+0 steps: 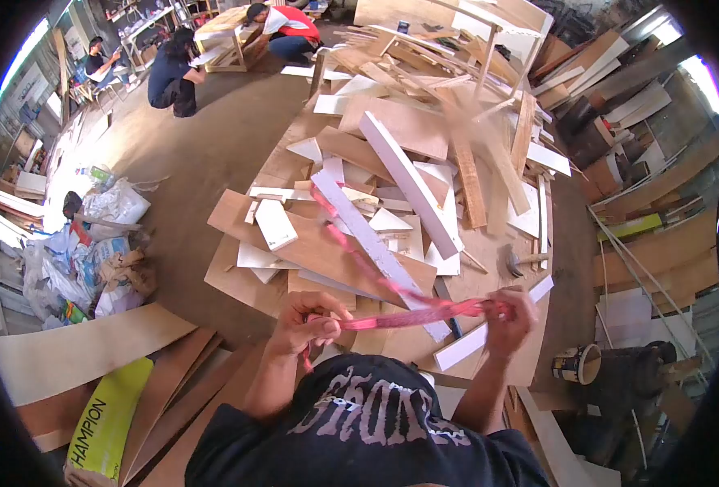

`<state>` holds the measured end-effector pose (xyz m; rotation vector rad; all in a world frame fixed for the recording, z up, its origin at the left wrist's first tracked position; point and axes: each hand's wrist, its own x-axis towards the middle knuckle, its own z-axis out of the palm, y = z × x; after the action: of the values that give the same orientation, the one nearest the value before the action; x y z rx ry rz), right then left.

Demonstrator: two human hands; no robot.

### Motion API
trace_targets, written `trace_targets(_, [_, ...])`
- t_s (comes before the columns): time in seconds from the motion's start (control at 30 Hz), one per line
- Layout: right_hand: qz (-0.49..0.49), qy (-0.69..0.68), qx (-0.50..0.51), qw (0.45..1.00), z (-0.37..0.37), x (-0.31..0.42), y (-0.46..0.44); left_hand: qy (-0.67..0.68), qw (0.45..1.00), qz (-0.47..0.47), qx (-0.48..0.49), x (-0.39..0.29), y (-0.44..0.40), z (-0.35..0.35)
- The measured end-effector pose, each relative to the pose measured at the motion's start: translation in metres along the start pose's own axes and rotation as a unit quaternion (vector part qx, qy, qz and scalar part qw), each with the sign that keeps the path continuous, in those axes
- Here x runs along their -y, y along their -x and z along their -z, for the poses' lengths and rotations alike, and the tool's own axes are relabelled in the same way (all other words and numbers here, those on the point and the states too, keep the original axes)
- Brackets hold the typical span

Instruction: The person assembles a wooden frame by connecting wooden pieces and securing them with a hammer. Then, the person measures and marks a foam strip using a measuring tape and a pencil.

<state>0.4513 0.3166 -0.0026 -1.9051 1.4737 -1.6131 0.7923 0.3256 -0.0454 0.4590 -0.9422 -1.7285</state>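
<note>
Fisheye distortion bows straight edges; black vignetting borders the view. Overexposed strips (704, 84) at upper left and right show purple fringing. Glare whitens the left floor (136, 146); its centre is dimmer. One wooden piece (493, 150) is blurred.

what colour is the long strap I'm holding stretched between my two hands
The strap is pinkish red, seen best in the head view.

My strap (400, 316): pinkish red. My shirt (368, 430): black, pale lettering. Tan bench (512, 361): white strip (463, 347), near right corner; brown board (307, 250), left edge. Lime-green panel (116, 410): black lettering.
</note>
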Motion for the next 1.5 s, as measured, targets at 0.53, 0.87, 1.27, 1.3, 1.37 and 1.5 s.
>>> trace_targets(0.53, [-0.147, -0.051, -0.402, 0.902, 0.163, -0.096, 0.016, -0.207, 0.971, 0.064, -0.097, 0.061, -0.044, -0.060])
trace_targets(0.87, [0.036, 0.274, -0.190, 0.942, 0.293, -0.174, -0.001, 0.003, 0.960, -0.129, -0.246, 0.125, -0.095, -0.166])
trace_targets(1.27, [0.119, -0.115, -0.261, 0.951, 0.384, -0.247, -0.023, 0.075, 0.947, -0.155, -0.271, 0.153, -0.115, -0.200])
trace_targets(1.3, [0.116, -0.100, -0.260, 0.953, 0.389, -0.242, -0.021, 0.084, 0.949, -0.143, -0.269, 0.155, -0.120, -0.192])
trace_targets(1.37, [0.070, -0.155, -0.285, 0.943, 0.401, -0.233, -0.030, 0.200, 0.924, -0.115, -0.304, 0.159, -0.129, -0.162])
trace_targets(1.5, [-0.115, -0.010, -0.300, 0.947, 0.413, -0.220, -0.023, -0.026, 0.898, -0.052, -0.436, 0.184, -0.152, -0.155])
